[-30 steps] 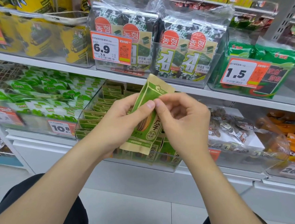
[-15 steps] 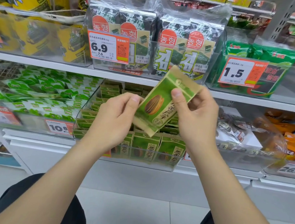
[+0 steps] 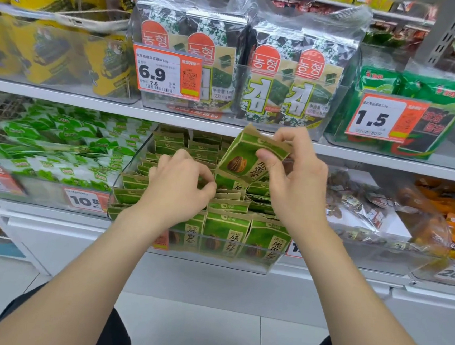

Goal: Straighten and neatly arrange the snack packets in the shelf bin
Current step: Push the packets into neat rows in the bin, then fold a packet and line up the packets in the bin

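Packets [image 3: 225, 228] crowd bin [image 3: 240, 267] beneath seaweed packs [image 3: 273, 77].

Price tag [image 3: 293, 249] on the shelf bin [image 3: 213, 261] mostly behind right forearm [image 3: 330, 269], unreadable.

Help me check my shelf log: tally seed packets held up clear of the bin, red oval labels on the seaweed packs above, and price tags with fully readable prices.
Seed packet held up, pinched by the right hand: 1
Red oval labels: 4
Readable price tags (6.9, 1.5, 10.8): 3
Total: 8
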The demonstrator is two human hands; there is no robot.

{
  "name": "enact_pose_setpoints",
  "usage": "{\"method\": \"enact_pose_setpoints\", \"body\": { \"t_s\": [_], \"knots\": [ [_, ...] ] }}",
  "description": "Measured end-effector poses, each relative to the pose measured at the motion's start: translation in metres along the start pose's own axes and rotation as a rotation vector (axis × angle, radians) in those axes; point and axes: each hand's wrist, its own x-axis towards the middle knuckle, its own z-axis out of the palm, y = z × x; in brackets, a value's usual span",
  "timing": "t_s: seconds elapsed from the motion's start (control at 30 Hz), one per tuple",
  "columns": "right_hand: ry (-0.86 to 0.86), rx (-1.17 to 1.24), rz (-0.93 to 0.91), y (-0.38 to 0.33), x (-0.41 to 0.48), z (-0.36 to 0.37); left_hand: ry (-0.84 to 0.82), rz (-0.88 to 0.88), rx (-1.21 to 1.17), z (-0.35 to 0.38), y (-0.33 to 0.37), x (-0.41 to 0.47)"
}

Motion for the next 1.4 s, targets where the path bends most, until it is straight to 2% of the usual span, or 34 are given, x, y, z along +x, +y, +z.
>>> {"method": "enact_pose_setpoints", "body": {
  "t_s": [0.1,0.23,0.37,0.53,0.6,0.67,0.73,0.83,0.9,1.03,1.1,1.23,1.4],
  "knots": [
    [-0.192,-0.097,-0.031,0.010,0.006,0.016,-0.059,-0.014,0.009,-0.003,-0.002,0.005],
    [-0.484,-0.369,-0.001,0.019,0.012,0.035,-0.103,-0.019,0.022,-0.006,-0.005,0.012],
    [-0.532,-0.493,0.013,0.017,0.020,0.043,-0.059,0.003,0.025,0.002,-0.009,0.021],
    [-0.802,-0.637,0.059,0.025,0.031,0.048,0.031,0.092,0.095,0.016,-0.001,0.021],
    [-0.847,-0.639,0.086,0.025,0.034,0.046,0.035,0.116,0.098,0.018,-0.001,0.022],
    [-0.839,-0.564,0.115,0.025,0.032,0.043,0.021,0.130,0.062,0.015,-0.005,0.022],
    [-0.702,-0.431,0.175,0.025,0.028,0.040,0.019,0.146,0.020,0.010,-0.007,0.022],
    [-0.475,-0.408,0.144,0.029,0.030,0.037,0.085,0.163,-0.019,0.007,-0.008,0.023],
    [-0.492,-0.424,0.136,0.030,0.032,0.039,0.093,0.179,0.034,0.009,-0.008,0.024],
    [-0.722,-0.546,0.111,0.031,0.031,0.049,-0.126,0.168,0.117,0.017,-0.009,0.024],
    [-0.753,-0.626,0.073,0.034,0.031,0.054,-0.169,0.150,0.107,0.016,-0.008,0.023],
    [-0.655,-0.692,-0.006,0.035,0.031,0.054,-0.160,0.142,0.094,0.015,-0.010,0.021],
    [-0.486,-0.615,-0.045,0.022,0.022,0.036,-0.107,0.133,0.063,0.014,-0.013,0.018]
  ]
}}
